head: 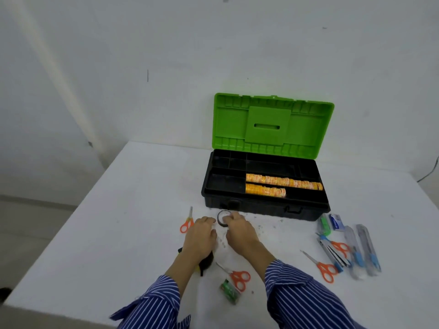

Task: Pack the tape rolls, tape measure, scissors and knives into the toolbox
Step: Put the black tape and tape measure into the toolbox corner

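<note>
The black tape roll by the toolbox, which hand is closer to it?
Right. The right hand has its fingers on the black tape roll; the left hand lies just beside it, not touching.

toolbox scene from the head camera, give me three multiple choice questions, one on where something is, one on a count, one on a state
1. Where does the black tape roll lie?
A. inside the toolbox
B. on the table in front of the toolbox
C. on the open lid

2. How many pairs of orange-handled scissors lie on the table?
A. two
B. four
C. six

3. What state is the toolbox in?
A. open, with its green lid raised
B. closed and latched
C. lying on its side

Key:
1. B, the roll sits on the white table just before the box's front wall, with the right hand on it.
2. B, one lies left of the left hand, one near the sleeves, two on the right by the knives.
3. A, the lid stands upright and the tray with yellow tape rolls is exposed.
</note>
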